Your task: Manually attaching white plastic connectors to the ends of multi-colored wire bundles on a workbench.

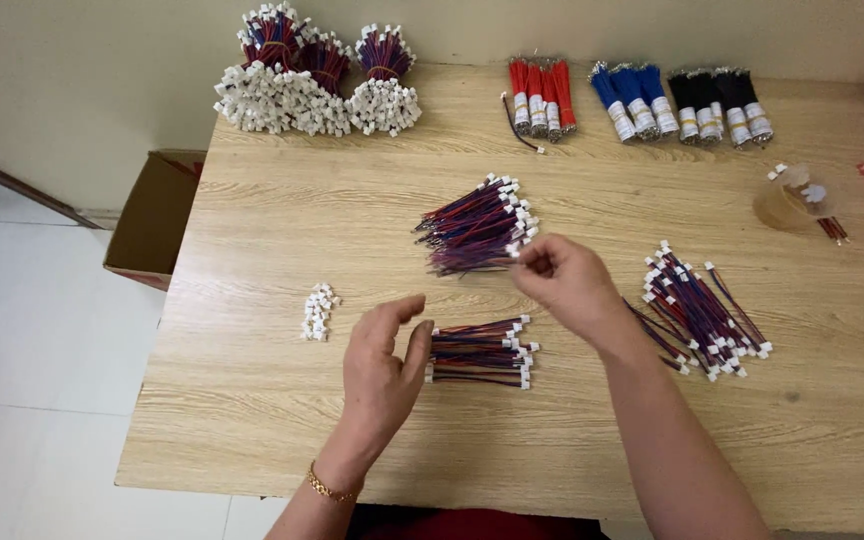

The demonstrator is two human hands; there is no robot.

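My right hand (564,280) pinches a white connector at the near edge of a loose pile of red-and-blue wire leads (474,226) in the middle of the wooden table (282,220). My left hand (382,368) hovers with fingers apart, its fingertips touching the left end of a small neat stack of the same leads (482,352). A gold bracelet sits on the left wrist.
A third heap of leads (702,312) lies right of my right arm. Small white connectors (319,311) lie at the left. Bundled leads (317,75), red (542,95), blue (635,100) and black (720,105) wire bundles line the far edge. A clear cup (794,198) stands right; a cardboard box (152,215) on the floor.
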